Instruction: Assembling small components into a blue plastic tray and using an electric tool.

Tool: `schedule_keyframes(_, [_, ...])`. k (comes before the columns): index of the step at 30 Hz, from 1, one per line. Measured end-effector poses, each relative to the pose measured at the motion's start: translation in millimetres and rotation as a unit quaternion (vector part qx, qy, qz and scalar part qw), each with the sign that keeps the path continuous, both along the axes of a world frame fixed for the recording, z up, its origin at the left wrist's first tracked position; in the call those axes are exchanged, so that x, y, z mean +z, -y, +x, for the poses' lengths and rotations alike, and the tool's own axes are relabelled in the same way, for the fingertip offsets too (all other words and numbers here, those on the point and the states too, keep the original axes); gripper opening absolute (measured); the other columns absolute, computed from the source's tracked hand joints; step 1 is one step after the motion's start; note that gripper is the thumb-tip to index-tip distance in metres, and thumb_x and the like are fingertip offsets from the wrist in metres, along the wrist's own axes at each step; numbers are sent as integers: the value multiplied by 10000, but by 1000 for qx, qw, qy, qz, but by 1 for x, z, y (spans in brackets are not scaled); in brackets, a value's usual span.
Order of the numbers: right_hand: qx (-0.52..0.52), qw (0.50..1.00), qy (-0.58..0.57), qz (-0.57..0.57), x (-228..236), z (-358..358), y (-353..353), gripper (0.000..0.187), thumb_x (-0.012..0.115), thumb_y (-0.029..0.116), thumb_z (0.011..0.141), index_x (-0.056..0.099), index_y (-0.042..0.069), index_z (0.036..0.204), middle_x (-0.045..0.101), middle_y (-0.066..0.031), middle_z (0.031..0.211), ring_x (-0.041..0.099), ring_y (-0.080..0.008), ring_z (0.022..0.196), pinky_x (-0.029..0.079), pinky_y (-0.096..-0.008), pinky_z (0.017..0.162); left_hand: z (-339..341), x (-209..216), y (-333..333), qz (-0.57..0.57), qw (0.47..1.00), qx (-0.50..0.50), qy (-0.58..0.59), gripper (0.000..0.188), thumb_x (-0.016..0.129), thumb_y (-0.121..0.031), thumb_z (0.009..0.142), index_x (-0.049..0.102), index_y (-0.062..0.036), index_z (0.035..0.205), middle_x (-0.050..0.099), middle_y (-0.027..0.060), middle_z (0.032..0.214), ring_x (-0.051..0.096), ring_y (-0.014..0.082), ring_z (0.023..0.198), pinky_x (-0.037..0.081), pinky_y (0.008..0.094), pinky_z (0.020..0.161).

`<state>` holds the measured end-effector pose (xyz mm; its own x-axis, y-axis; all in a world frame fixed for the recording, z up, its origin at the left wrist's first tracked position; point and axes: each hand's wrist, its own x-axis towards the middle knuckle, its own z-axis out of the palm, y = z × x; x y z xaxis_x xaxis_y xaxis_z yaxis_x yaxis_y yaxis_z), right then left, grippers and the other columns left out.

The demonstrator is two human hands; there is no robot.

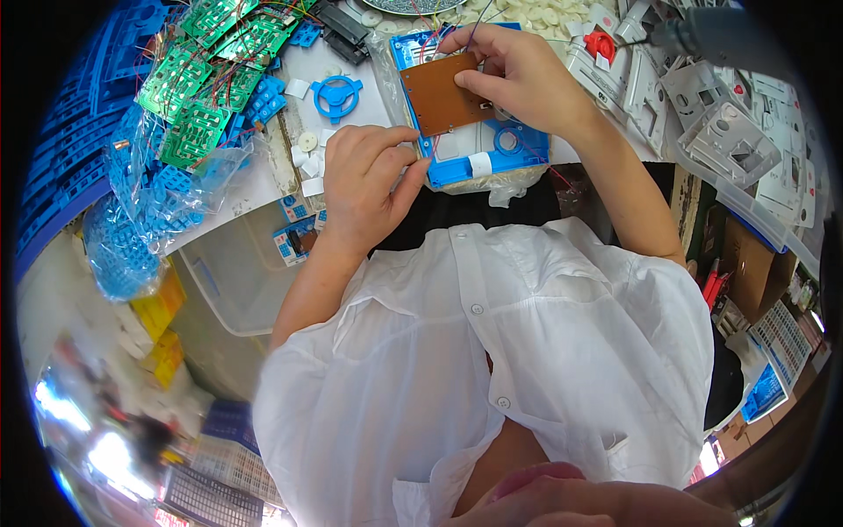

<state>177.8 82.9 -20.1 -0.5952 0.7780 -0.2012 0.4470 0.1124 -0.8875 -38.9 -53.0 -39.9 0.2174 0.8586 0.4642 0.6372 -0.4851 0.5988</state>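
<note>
A head-worn fisheye looks down from close.

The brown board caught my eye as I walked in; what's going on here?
A person in a white shirt pinches the brown board in the right hand, over an open blue case. The left hand has its fingertips at the case's left edge. Wired green circuit boards are heaped to the left, and white plastic parts to the right.
</note>
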Motion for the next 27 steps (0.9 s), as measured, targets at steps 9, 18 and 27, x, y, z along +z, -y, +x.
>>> schedule_keyframes(9, [19,998,32,52,-3,1,3,369,674,30,935,624,34,1300,672,-41,871,637,-73,712,536,-254,636,2,-1,-5,11,1000,-20,-10,180,800,-95,798,642,-76,882,730,58,1112,659,277,1011,471,411,882])
schedule_keyframes(18, [-22,942,93,321,21,4,20,410,788,59,821,642,79,1204,691,-64,1040,657,-210,725,560,-335,678,11,15,-10,-12,986,-47,-161,118,737,-153,872,639,-93,897,731,37,1204,661,188,1195,434,454,1025])
schedule_keyframes(27, [146,907,75,388,3,31,41,339,816,44,733,705,87,1050,679,-43,1183,619,-302,1107,564,-379,896,13,17,-8,-15,980,-55,-192,112,729,-138,867,629,-97,898,722,41,1247,652,184,1218,422,457,1043])
